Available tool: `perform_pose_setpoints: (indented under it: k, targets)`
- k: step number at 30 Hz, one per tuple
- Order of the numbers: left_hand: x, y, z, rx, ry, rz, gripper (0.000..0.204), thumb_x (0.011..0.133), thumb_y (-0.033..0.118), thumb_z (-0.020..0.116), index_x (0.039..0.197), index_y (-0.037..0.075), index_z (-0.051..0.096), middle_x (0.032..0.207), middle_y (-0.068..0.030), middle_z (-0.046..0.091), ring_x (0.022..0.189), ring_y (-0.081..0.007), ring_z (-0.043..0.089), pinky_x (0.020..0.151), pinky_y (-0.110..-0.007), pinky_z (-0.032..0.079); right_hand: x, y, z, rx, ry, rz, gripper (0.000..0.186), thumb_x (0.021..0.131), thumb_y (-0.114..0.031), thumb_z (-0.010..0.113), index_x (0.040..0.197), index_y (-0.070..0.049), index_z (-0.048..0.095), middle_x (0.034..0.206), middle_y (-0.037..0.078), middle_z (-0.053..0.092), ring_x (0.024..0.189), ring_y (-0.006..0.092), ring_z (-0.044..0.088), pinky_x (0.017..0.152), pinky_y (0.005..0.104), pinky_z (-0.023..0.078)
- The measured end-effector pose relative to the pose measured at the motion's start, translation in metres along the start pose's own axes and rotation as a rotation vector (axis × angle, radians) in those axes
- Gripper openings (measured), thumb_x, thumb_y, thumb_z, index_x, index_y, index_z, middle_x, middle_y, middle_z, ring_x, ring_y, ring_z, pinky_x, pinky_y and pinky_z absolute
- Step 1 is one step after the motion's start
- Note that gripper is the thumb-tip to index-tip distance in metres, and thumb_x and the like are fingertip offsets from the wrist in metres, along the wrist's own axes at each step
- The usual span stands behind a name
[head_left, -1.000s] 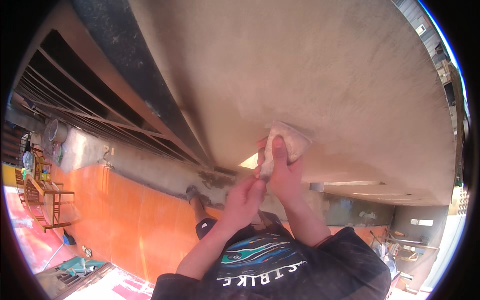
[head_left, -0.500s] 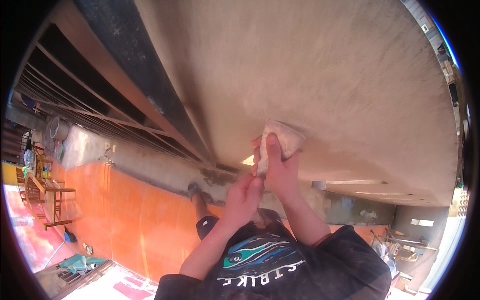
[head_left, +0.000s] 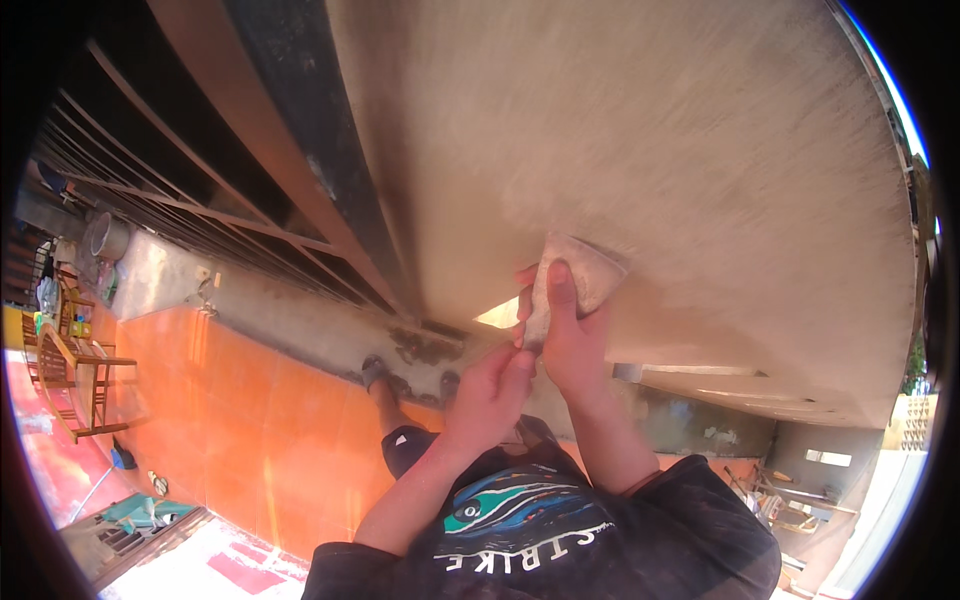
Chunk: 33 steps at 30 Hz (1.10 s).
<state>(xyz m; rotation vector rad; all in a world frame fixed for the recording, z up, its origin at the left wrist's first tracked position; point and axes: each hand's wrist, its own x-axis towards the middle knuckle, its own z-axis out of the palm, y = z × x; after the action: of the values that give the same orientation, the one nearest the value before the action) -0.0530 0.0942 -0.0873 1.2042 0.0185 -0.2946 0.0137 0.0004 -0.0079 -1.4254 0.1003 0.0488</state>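
Note:
A dusty, pale, wedge-shaped scraper lies with its broad edge against or very close to the smooth grey-brown plastered wall. My right hand is closed on it, thumb flat on its face and fingers behind. Lower down, my left hand pinches the narrow end, just below the right hand's fingers. Exactly what my left fingertips grip there is partly hidden.
Dark metal window bars run along the left of the wall. Below lies an orange floor with wooden chairs at the far left and a metal pot. Tools and clutter lie at the lower right.
Both hands and the scraper have shifted slightly to the right in view, still held the same way. The view has moved a little, and a second foot now shows below.

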Motion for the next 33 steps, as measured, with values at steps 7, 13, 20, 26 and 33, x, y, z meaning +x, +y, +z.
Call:
perform_pose_setpoints:
  k: [7,13,20,26,33]
  targets:
    - [-0.004,0.003,0.006,-0.004,0.062,0.005,0.039,0.104,0.037,0.043,0.087,0.004,0.052,0.067,0.0035,0.044,0.055,-0.0043,0.039,0.049,-0.021,0.031,0.001,0.002,0.001,-0.017,0.012,-0.014,0.043,0.101,-0.040,0.051,0.094,0.001,0.062,0.062,0.004,0.055,0.049,0.0117,0.054,0.045,0.0249,0.044]
    - [-0.001,0.006,0.006,0.013,0.083,0.069,0.039,0.105,0.037,0.042,0.085,0.005,0.051,0.066,0.0033,0.044,0.054,-0.0047,0.039,0.049,-0.022,0.031,0.002,-0.002,0.000,0.030,-0.040,-0.082,0.040,0.103,-0.036,0.046,0.098,0.000,0.062,0.066,0.003,0.056,0.055,0.0092,0.053,0.049,0.0236,0.044]
    - [-0.003,0.010,0.009,0.012,0.039,0.042,0.040,0.105,0.038,0.041,0.084,0.005,0.050,0.064,0.0036,0.043,0.053,-0.0044,0.037,0.048,-0.022,0.031,0.003,-0.005,0.001,0.024,-0.041,-0.110,0.039,0.103,-0.035,0.047,0.098,0.001,0.062,0.065,0.004,0.055,0.055,0.0092,0.053,0.049,0.0247,0.045]
    - [-0.004,0.022,0.009,0.007,-0.017,-0.140,0.042,0.104,0.041,0.040,0.083,0.006,0.050,0.062,0.0040,0.042,0.052,-0.0039,0.037,0.047,-0.022,0.031,0.001,-0.008,0.003,-0.058,0.045,0.210,0.040,0.103,-0.035,0.048,0.096,0.002,0.062,0.065,0.004,0.055,0.053,0.0094,0.053,0.048,0.0243,0.045]
    - [-0.002,0.008,0.003,0.000,0.035,-0.070,0.035,0.104,0.033,0.043,0.086,0.005,0.051,0.069,0.0036,0.046,0.057,-0.0048,0.041,0.051,-0.023,0.033,0.002,0.001,-0.001,0.003,-0.004,0.091,0.040,0.102,-0.038,0.049,0.095,0.000,0.062,0.065,0.003,0.056,0.053,0.0094,0.054,0.047,0.0247,0.045]
